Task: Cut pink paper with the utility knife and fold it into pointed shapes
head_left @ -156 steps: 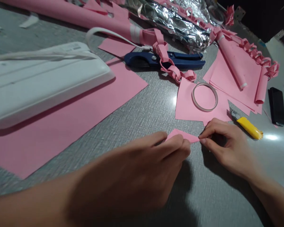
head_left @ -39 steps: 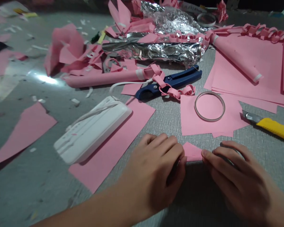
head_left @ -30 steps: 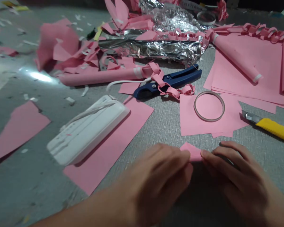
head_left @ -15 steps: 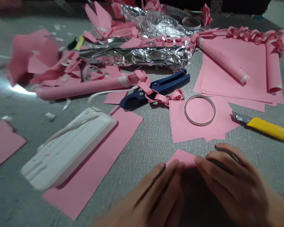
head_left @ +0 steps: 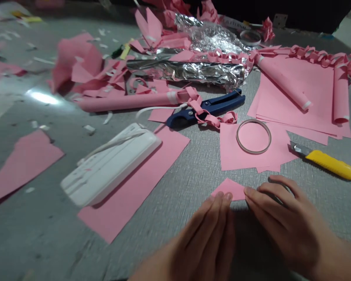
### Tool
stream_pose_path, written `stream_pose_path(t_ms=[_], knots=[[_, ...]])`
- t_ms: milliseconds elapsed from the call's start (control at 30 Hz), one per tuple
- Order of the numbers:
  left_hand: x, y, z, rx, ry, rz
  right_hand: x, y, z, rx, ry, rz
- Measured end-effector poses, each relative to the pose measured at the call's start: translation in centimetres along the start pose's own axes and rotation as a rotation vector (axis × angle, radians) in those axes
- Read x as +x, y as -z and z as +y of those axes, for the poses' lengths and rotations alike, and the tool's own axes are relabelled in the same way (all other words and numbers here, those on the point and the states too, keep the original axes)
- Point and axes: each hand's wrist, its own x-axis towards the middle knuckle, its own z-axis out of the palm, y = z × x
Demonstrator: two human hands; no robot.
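Observation:
A small piece of pink paper (head_left: 231,187), folded to a point at its far side, lies on the grey table between my hands. The fingers of my left hand (head_left: 207,234) are pressed together, their tips on the paper's left part and near edge. My right hand (head_left: 289,222) holds the right corner between thumb and index finger, its other fingers curled above the table. Just beyond are flat pink sheets (head_left: 229,156) with a roll of narrow tape (head_left: 270,137) on them. A yellow utility knife (head_left: 332,163), blade out, rests to the right.
A white power bank-like block (head_left: 111,164) with a cable lies on a pink sheet (head_left: 111,228) at left. Behind are blue-handled pliers (head_left: 219,105), a pink paper chain (head_left: 213,119), rolled paper tubes (head_left: 128,102), crumpled foil (head_left: 190,72) and stacked pink sheets (head_left: 304,86).
My left fingers have drawn closer together on the paper, showing more of its left side. My right hand keeps its hold on the corner. The camera view has shifted left.

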Motion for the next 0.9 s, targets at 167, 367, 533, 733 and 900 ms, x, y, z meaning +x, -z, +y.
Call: stream_pose_path(t_ms=[167, 367, 533, 733, 900], knots=[[-0.4, -0.7, -0.6, -0.088, 0.035, 0.098, -0.1, -0.1, 0.1, -0.077, 0.031, -0.019], [-0.7, -1.0, -0.8, -0.156, 0.119, 0.052, -0.3, -0.6, 0.1, -0.114, 0.073, -0.076], [-2.4, -0.6, -1.6, -0.239, 0.106, 0.062, -0.6, -0.9, 0.3, -0.081, 0.059, -0.078], [-1.9, -0.1, -2.2, -0.224, 0.146, 0.113, -1.0, -1.4, 0.6, -0.066, 0.086, -0.037], [0.0, -0.6, -1.8, -0.231, 0.155, 0.058, -1.2, -1.9, 0.8, -0.082, 0.112, -0.020]])
